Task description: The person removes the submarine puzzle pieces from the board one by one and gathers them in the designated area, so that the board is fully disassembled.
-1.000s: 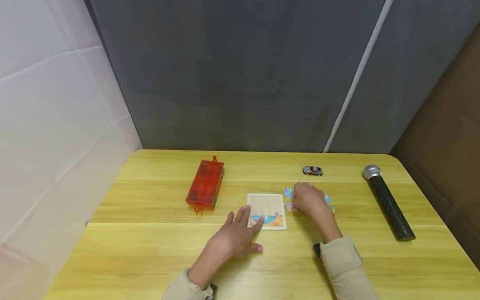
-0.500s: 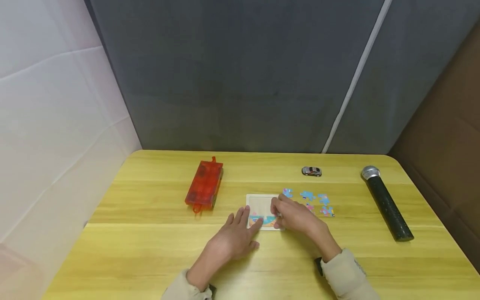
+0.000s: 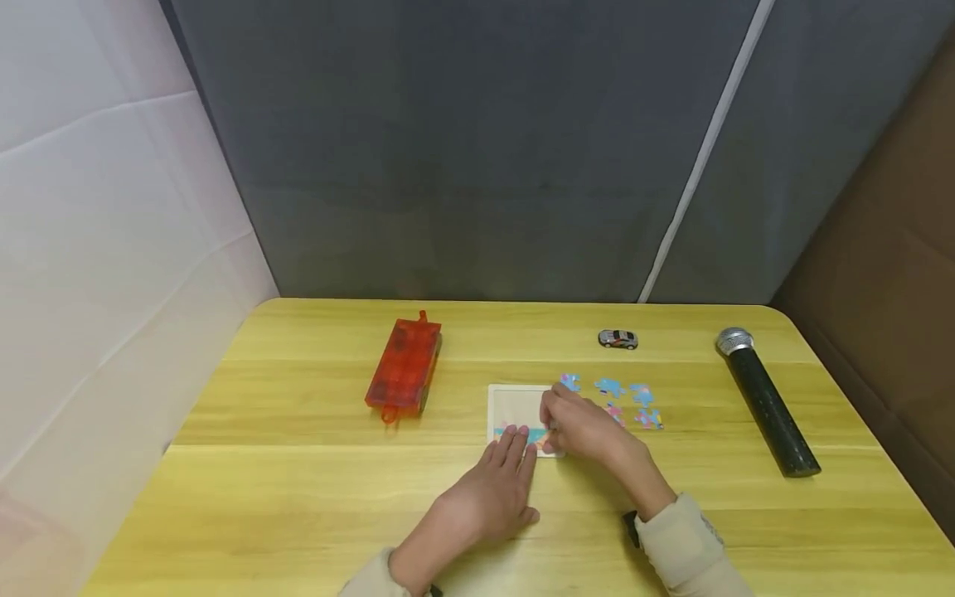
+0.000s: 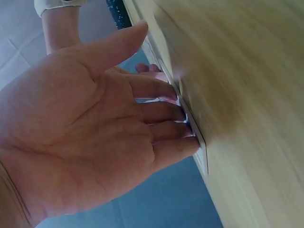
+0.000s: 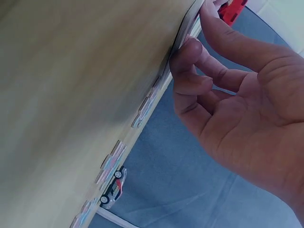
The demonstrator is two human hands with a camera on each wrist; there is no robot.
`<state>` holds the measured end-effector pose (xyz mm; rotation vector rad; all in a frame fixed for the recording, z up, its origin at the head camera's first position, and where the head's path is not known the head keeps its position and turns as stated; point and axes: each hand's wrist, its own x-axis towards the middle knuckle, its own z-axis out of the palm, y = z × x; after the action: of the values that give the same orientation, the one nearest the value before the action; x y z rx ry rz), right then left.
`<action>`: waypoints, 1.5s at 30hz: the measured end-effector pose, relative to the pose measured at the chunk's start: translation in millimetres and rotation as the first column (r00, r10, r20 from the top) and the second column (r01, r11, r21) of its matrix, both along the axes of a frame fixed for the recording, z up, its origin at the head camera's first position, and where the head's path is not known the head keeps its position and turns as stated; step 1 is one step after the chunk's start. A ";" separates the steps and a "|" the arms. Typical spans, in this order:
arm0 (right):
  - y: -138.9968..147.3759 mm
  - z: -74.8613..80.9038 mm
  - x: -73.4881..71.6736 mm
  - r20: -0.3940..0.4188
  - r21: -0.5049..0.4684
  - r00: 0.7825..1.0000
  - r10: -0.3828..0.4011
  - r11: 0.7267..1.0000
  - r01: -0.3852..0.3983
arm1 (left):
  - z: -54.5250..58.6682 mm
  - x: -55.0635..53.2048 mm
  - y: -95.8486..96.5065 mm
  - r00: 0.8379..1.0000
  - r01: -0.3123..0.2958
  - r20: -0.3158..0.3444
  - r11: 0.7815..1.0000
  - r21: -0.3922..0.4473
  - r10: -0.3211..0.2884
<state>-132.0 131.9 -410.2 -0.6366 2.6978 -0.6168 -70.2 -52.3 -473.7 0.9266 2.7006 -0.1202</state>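
A small square jigsaw tray (image 3: pixel 491 408) with a pale rim lies mid-table, a teal and orange strip of fitted pieces (image 3: pixel 534 434) along its near side. My left hand (image 3: pixel 492 495) rests straight fingertips on that strip; in the left wrist view the fingers (image 4: pixel 164 112) touch the thin tray from its near edge. At the tray's right side my right hand (image 3: pixel 589 427) has curled fingers and pinches a puzzle piece, mostly hidden by the fingertips. Several loose blue and pink puzzle pieces (image 3: pixel 609 387) lie right of the tray, one partly behind the right hand.
A translucent red box-like toy (image 3: pixel 404 365) with end loops stands left of the tray. Behind the loose pieces sits a small silver toy car (image 3: pixel 618 339). A black microphone (image 3: pixel 768 402) with a silver head lies at the right. A grey partition (image 3: pixel 462 166) rises behind the table.
My right hand has taken a piece from the loose ones and moved left to the tray's right side. My left hand has shifted slightly right and nearer, its fingers now closer together.
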 end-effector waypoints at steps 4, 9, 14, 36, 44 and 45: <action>1.7 -0.1 -1.8 -0.025 -0.002 0.999 0.024 1.000 -0.024 | 1.3 1.2 2.3 1.000 -0.003 -0.003 1.000 -0.015 0.003; 8.2 -3.0 -7.1 -0.066 -0.058 0.991 0.114 0.991 -0.118 | 10.1 8.0 6.3 0.999 -0.040 0.022 0.999 -0.035 0.041; 13.6 -4.4 -11.1 -0.057 -0.117 0.984 0.167 0.978 -0.173 | 20.1 11.9 8.2 0.992 -0.082 0.099 0.997 0.006 0.081; 116.9 22.5 -23.0 0.326 -0.322 0.936 0.133 0.946 -0.022 | 64.1 22.5 14.4 0.995 -0.091 0.044 0.993 -0.079 0.094; 147.7 18.3 -23.7 0.410 -0.285 0.909 0.082 0.958 0.042 | 62.6 22.3 14.2 0.996 -0.086 0.031 0.992 -0.087 0.089; 148.5 18.5 -23.3 0.413 -0.272 0.908 0.070 0.961 0.050 | 63.0 22.5 14.0 0.996 -0.086 0.031 0.992 -0.088 0.089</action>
<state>-155.3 280.4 -391.6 -0.5112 2.2233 -1.0142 -47.7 -38.2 -410.7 0.7768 2.6756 -0.1992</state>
